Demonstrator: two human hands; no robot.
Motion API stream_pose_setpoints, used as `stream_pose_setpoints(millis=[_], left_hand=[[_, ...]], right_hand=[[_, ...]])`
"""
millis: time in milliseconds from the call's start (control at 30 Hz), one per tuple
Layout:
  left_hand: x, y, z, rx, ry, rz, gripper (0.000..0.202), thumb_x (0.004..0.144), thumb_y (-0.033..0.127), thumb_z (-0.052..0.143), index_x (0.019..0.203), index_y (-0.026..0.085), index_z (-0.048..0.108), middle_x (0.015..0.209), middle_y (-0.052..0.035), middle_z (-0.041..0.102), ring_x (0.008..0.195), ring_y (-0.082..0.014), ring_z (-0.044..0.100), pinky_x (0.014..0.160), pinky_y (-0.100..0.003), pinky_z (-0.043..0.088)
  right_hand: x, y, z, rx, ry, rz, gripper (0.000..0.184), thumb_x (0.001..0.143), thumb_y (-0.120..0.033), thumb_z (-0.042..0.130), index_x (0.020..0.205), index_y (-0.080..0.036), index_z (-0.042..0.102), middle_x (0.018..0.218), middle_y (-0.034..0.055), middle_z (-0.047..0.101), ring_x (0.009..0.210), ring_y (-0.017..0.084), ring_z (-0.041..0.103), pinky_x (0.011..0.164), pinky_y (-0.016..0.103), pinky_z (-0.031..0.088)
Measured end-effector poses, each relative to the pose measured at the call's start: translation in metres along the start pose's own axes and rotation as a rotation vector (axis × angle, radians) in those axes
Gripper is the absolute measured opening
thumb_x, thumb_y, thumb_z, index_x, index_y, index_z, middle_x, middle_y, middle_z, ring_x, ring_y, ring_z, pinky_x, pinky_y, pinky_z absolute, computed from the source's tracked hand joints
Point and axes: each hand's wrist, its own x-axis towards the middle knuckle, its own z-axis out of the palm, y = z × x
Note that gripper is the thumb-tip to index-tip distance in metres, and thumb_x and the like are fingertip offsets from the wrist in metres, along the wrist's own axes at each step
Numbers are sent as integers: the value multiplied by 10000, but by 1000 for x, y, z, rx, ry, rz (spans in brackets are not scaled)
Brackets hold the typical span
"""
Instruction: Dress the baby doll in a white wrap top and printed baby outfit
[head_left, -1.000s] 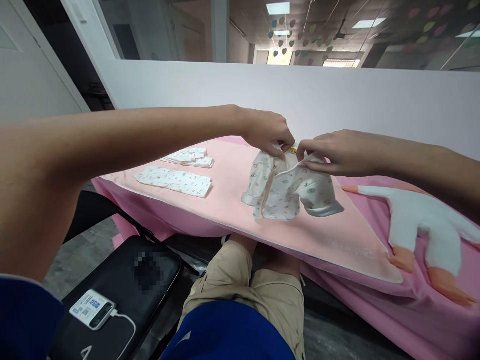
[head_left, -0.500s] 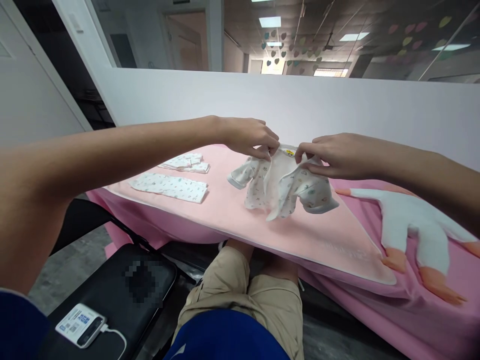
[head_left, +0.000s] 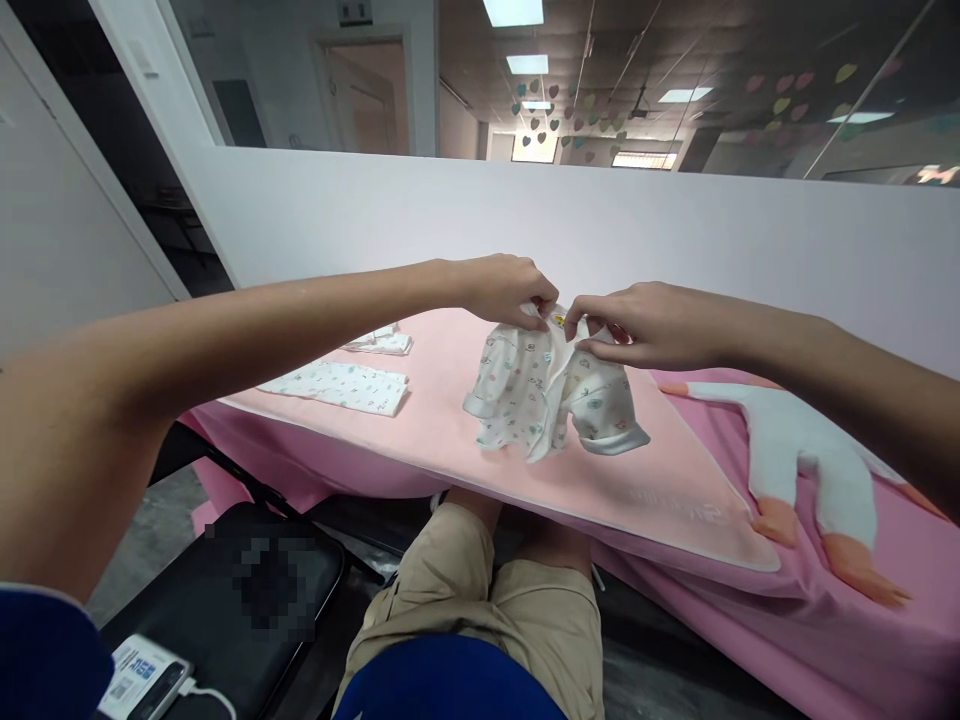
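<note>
Head view: we hold one printed baby shirt (head_left: 541, 392) at its collar, left hand (head_left: 504, 290) and right hand (head_left: 636, 326) both pinched closed on it, over the pink desk (head_left: 442, 435).

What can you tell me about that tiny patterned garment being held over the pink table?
The baby top is a small white garment of soft-looking cloth, printed with little coloured shapes. It has sleeves with edged cuffs and a small yellow tag at the neck. The left hand and right hand pinch it at the collar, close together. It hangs crumpled and bunched over the pale pink mat. Whether its lower edge touches the mat is unclear.
</note>
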Motion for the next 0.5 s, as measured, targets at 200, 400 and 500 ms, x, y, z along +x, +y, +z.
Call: stream_pose_setpoints(millis=[200,400,500], left_hand=[[2,16,-3,-179,-41,-126,490,905,524,569,1238,208,741,1143,-111,759,970,-265,685,871,-391,492],[6,32,0,-364,-116,-211,636,895,619,541,1323,173,687,1201,-162,737,1028,-296,690,826,-390,536],[10,35,8,-392,-132,-117,614,909,630,511,1295,201,719,1124,-150,749,1009,-301,701,843,-408,552]], right_hand=[[10,-1,5,28,57,250,418,937,-506,600,1239,-219,641,819,68,732,685,252,648,645,343,416],[27,22,26,256,127,429,439,1005,-615,457,1191,-241,594,916,92,774,738,270,705,658,369,493],[42,22,32,343,227,403,485,1042,-667,328,1179,-262,558,910,96,772,742,280,706,645,386,510]])
